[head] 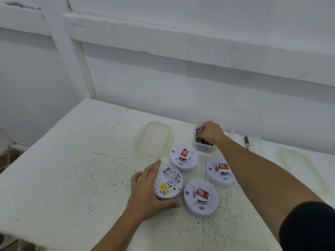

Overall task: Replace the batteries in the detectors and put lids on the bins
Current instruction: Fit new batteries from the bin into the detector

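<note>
**A:** Where is the right hand?

**B:** The right hand (210,132) is down in the bin (199,149) by the table's (72,160) far edge, fingers curled over the batteries (205,141). It seems to pinch one battery (196,137), though the knuckles hide the tips.

**A:** How will that handle?

**B:** Light, stiff, smooth and round, so I'd expect it to roll or slip. It is best taken across the middle of the barrel, thumb against fingertip, leaving the ends free for seating.

**A:** And the left?

**B:** The left hand (149,190) grips the detector (169,182) mid-table, fingers spread along its rim and thumb hooked round the near side. I judge it a light, hard plastic shell that would skate on the paint, so the rim hold is right. The bay's contacts look the only delicate part.

**A:** What does it look like?

**B:** Round, white, underside up. The bay lies open with no batteries in it, with a yellow tag and a small code label beside it.

**A:** Around it?

**B:** Three more lie face up with red stickers: the far detector (183,161), the right detector (220,173) and the near detector (200,201). One lid (154,140) lies flat left of the bin near the far edge, and a second lid (302,169) lies toward the right edge. A second bin (255,142) stands just beside the first, with a black battery (246,141) in it.
</note>
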A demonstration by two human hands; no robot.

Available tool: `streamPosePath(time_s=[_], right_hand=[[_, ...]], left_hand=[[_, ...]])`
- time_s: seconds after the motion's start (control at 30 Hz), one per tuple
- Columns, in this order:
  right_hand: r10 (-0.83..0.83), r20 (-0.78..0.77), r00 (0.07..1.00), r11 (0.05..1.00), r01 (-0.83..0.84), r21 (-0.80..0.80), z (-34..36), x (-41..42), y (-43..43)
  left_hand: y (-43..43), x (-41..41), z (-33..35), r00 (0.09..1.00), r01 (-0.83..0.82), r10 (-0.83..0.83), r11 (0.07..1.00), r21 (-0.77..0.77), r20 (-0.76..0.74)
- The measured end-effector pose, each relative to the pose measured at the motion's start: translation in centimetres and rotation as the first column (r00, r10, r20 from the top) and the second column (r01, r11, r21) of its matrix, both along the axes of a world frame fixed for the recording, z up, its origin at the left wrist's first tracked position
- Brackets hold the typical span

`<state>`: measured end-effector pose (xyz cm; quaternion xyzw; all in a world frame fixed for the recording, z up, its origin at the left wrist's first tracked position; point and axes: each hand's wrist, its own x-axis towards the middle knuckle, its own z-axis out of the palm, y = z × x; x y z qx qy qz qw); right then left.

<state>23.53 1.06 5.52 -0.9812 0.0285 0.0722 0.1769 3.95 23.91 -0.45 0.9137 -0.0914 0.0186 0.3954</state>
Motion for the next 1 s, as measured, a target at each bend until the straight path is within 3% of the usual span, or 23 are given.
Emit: streamPosePath(time_s=[0.27,0.43,0.53,0.6,0.67,0.7,0.77,0.83,0.9,1.0], right_hand=[[-0.012,-0.054,0.998,0.989,0.003,-0.149,0.4,-0.4,1.1],[0.033,-0.008,0.999,0.994,-0.034,-0.103,0.5,-0.6,1.2],[-0.022,0.083,0.996,0.994,0.014,0.106,1.0,-1.2,0.7],[-0.159,0.157,0.975,0.943,0.102,0.317,1.6,-1.7,0.3],[-0.358,0.124,0.925,0.757,0.21,0.619,2.7,-2.3,0.2],[-0.433,0.019,0.901,0.585,0.265,0.767,3.4,-2.8,0.2],[-0.425,-0.2,0.883,0.26,0.33,0.907,4.9,-4.5,0.6],[-0.314,-0.301,0.901,0.13,0.354,0.926,6.0,-6.7,1.1],[-0.205,-0.31,0.928,0.186,0.348,0.919,6.2,-9.0,1.8],[-0.053,-0.249,0.967,0.429,0.247,0.869,5.2,-12.4,2.8]], left_hand=[[0.9,0.1,-0.2,0.998,0.006,-0.013,0.994,-0.111,-0.062],[1.0,0.1,-0.4,0.999,0.003,-0.009,0.99,-0.143,-0.043],[1.1,0.1,-0.5,0.998,-0.002,-0.006,0.991,-0.136,-0.058],[1.1,0.1,-0.5,0.999,0.0,-0.007,0.99,-0.14,-0.052],[1.1,0.1,-0.4,0.999,-0.001,-0.006,0.989,-0.15,-0.044],[1.1,0.1,-0.5,0.999,-0.002,-0.004,0.988,-0.154,-0.04],[1.1,0.1,-0.6,0.999,-0.006,0.001,0.988,-0.156,-0.035],[1.0,0.2,-0.7,0.999,-0.014,0.007,0.987,-0.158,-0.043],[0.9,0.2,-0.6,0.999,-0.022,0.014,0.985,-0.169,-0.047],[0.7,0.1,-0.3,0.999,-0.028,0.02,0.983,-0.18,-0.042]])
